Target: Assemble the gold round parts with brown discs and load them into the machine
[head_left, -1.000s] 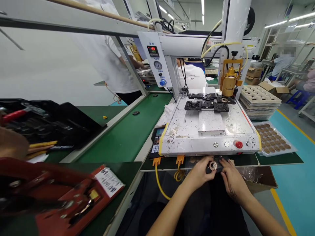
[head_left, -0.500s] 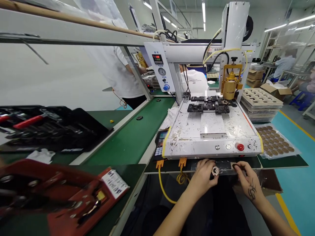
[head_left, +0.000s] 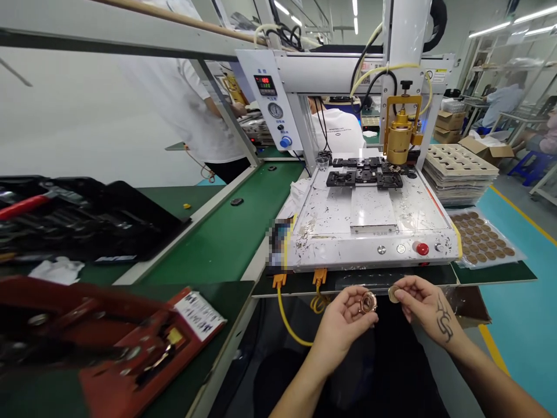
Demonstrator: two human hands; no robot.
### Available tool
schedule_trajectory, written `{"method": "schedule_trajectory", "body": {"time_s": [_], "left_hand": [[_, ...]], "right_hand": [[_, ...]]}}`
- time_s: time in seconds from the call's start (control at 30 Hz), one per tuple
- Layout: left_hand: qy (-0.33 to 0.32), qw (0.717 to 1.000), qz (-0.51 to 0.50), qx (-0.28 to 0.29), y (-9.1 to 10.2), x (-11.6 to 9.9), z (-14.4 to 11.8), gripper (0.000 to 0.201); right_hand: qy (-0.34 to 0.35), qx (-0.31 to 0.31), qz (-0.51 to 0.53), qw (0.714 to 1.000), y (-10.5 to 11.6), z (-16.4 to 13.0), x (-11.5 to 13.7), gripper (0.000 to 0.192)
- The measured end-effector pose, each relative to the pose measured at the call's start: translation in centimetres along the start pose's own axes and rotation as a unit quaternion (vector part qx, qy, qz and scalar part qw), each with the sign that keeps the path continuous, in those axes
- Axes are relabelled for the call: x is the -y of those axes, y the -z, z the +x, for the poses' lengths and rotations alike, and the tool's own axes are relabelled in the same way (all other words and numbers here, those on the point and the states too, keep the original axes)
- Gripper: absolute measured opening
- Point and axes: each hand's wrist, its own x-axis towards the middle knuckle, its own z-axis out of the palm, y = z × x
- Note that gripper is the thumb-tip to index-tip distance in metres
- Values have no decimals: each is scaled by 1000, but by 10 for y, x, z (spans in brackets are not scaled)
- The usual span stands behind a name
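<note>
Below the machine's front edge, a copper ring [head_left: 368, 302] is pinched in the left hand [head_left: 343, 319], a small disc [head_left: 394, 294] (probably a pad) in right hand [head_left: 424, 305] fingertips; either could be dropped, unsupported over the lap.

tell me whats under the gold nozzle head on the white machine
Under the gold nozzle head sits a row of black fixtures on the white machine bed. The nozzle tip and the part directly beneath it are hidden by the head itself.

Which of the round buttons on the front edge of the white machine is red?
The red button, third from the left in the row; the two on its left are silver.
</note>
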Motion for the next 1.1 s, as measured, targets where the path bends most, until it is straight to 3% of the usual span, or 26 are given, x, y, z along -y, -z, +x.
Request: {"method": "schedule_trajectory", "body": {"time_s": [0.13, 0.27, 0.53, 0.7, 0.77, 0.97, 1.1], "left_hand": [[64, 988, -125, -57, -1, -14, -22, 58], [85, 978, -178, -70, -1, -23, -37, 62], [33, 983, -173, -60, 2, -20, -57, 48], [22, 982, -174, -64, 2, -16, -62, 48], [23, 983, -172, -66, 2, -15, -63, 49], [19, 985, -159, -71, -1, -14, -65, 52], [12, 985, -157, -78, -4, -13, -66, 51]], "right_hand": [[-31, 56, 37, 997, -12, 3, 4, 38], [-35, 84, 44, 995, -21, 1, 8, 37], [-98, 157, 128, 974, -28, -13, 0, 35], [-122, 172, 83, 974, -31, -18, 6, 41], [-108, 174, 46, 978, -32, -18, 12, 40], [57, 148, -94, 983, -46, -19, 23, 29], [67, 163, -95, 980, -57, -21, 22, 27]]}}
